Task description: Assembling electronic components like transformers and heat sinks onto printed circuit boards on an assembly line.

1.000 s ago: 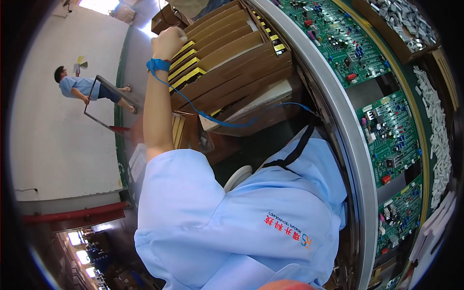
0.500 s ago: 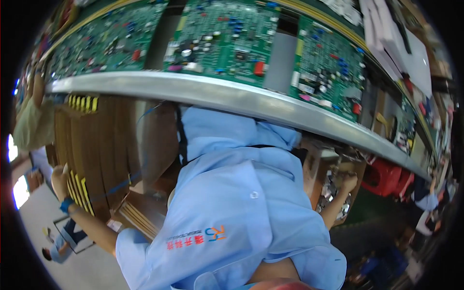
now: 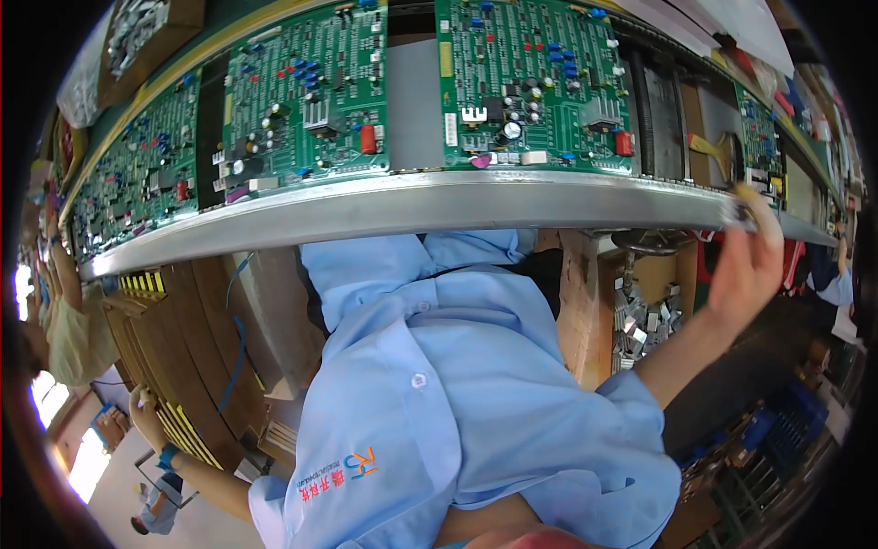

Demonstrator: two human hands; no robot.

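Near the right end of the metal rail, my right hand (image 3: pixel 745 274) is raised with its fingers pinched on a small silvery metal part (image 3: pixel 736 216), blurred by motion. It resembles the metal pieces (image 3: pixel 640 320) heaped in the cardboard box below, probably heat sinks. My left hand (image 3: pixel 144 412) is low on the left with fingers curled, beside a stack of brown slabs with yellow edges (image 3: pixel 187 430); what it holds, if anything, is too small to make out. Ahead, green circuit boards (image 3: pixel 412 110) (image 3: pixel 535 101) lie along the line, bearing finned heat sinks (image 3: pixel 320 117).
The metal rail (image 3: pixel 412 201) runs across in front of my body. A brush (image 3: pixel 722 156) lies right of the nearest board. A box of metal parts (image 3: pixel 151 37) stands far left beyond the line. Another person's sleeve (image 3: pixel 78 339) is at the left.
My right hand has come up from the box of metal parts to the rail, a small metal part in its fingers. The boards appear further left. My left hand stays by the slabs.
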